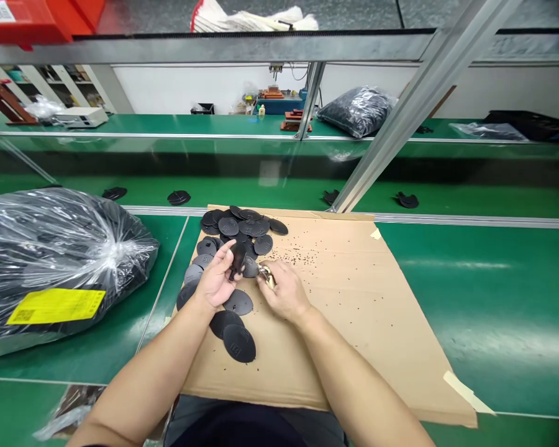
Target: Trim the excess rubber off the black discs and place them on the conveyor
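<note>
My left hand (pixel 220 277) is closed on a black plastic disc (pixel 237 261), which it holds tilted above the cardboard. Close to its right, my right hand (pixel 284 289) grips a small metal hand tool, seemingly nippers (pixel 267 275); the palm hides most of it. The tool's tip points at the disc, and I cannot tell whether they touch. Many more black oval discs (pixel 254 228) lie in an overlapping heap behind and left of my hands. Nearer my body, another disc (pixel 239 343) partly covers a second one. Tiny dark scraps (pixel 302 253) are scattered over the cardboard.
A taped cardboard sheet (pixel 354 298) covers the green bench (pixel 494 279). On the left bulges a clear plastic bag (pixel 65 261) with a yellow label. Beyond the bench, several black parts (pixel 179 197) sit on a green belt. A slanted metal post (pixel 400 130) rises at the right.
</note>
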Tool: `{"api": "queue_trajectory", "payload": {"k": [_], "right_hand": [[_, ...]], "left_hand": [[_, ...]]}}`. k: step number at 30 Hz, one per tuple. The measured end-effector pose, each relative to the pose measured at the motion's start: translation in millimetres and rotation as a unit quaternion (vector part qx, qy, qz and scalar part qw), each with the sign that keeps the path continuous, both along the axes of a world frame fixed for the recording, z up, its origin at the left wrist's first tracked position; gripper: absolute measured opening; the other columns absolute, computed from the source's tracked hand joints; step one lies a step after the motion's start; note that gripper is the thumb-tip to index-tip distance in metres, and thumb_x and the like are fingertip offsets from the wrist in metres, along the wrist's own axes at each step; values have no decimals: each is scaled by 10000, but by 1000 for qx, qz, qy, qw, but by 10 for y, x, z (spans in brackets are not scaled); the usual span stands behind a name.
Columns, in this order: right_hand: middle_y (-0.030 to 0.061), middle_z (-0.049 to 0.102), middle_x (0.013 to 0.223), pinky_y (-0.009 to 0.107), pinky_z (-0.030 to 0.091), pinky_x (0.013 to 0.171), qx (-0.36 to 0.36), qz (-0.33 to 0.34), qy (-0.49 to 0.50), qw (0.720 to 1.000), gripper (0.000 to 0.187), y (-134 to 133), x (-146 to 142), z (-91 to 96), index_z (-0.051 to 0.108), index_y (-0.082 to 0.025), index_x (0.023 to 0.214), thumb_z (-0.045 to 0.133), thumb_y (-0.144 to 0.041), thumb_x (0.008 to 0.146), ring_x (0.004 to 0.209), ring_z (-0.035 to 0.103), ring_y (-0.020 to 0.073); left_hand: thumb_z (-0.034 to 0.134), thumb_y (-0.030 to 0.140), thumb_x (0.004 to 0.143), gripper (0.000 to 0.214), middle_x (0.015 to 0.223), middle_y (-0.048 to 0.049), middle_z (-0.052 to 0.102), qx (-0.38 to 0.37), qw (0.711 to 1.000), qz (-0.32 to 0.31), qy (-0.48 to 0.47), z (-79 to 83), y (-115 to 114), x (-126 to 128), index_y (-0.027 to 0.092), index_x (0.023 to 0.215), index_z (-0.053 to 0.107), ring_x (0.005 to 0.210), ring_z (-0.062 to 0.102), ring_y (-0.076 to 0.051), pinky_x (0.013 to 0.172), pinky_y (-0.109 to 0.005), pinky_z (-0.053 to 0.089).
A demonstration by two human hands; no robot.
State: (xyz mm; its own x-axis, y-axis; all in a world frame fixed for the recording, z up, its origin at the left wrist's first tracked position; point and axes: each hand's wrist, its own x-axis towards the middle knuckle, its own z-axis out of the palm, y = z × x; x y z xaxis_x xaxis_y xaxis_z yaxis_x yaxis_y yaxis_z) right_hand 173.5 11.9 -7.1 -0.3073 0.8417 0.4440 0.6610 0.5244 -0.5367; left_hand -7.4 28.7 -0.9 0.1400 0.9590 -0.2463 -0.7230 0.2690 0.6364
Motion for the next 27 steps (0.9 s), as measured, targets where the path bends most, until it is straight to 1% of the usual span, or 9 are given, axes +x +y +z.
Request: {"api": "queue_trajectory", "payload": {"k": [1,3,6,9,12,22,27], "right_hand": [[92,633,912,347,471,791,-2,3,-17,1000,223,-9,-9,7,599,-172,1045,504,-256,862,829,566,220],[95,633,908,340,468,784,-7,2,-50,999,244,-24,-24,20,603,-168,1061,498,-260,860,827,567,222],[100,634,908,333,460,801,-21,-4,-99,995,277,-48,-50,47,601,-160,1098,489,-256,863,833,572,223],[96,636,910,323,451,819,-45,-7,-135,990,278,-75,-84,89,599,-164,1103,498,-264,864,834,577,219],[90,637,911,314,441,829,-65,1,-155,986,277,-100,-113,125,596,-173,1106,504,-293,872,829,579,213],[84,648,897,304,445,798,-86,-10,-196,977,291,-138,-129,202,593,-199,1139,494,-279,878,826,595,215],[89,665,922,314,447,799,-96,-12,-221,971,335,-147,-116,222,566,-203,1191,501,-257,866,850,607,229]], "left_hand": [[783,258,713,466,755,13,591,-7,1000,-1,-5,0,5,-3,233,1132,580,588,572,-88,418,-143,386],[771,256,727,393,730,14,558,-27,999,-11,-16,5,12,-6,202,1077,598,554,528,-66,393,-127,345],[741,232,749,286,698,19,513,-44,998,-46,-18,25,8,10,162,993,610,496,453,-44,370,-122,300],[732,221,750,268,672,24,488,-48,996,-71,2,46,-12,46,148,979,615,448,397,-32,360,-126,269],[747,241,734,281,656,23,494,-59,995,-69,38,54,-34,80,152,970,623,417,379,-26,355,-130,257],[801,291,669,371,626,29,522,-50,994,-63,68,2,-37,76,160,972,631,411,406,-35,351,-135,261],[823,348,641,419,618,25,549,-19,994,-43,102,-7,-55,98,157,968,643,480,484,-62,380,-139,319]]}}
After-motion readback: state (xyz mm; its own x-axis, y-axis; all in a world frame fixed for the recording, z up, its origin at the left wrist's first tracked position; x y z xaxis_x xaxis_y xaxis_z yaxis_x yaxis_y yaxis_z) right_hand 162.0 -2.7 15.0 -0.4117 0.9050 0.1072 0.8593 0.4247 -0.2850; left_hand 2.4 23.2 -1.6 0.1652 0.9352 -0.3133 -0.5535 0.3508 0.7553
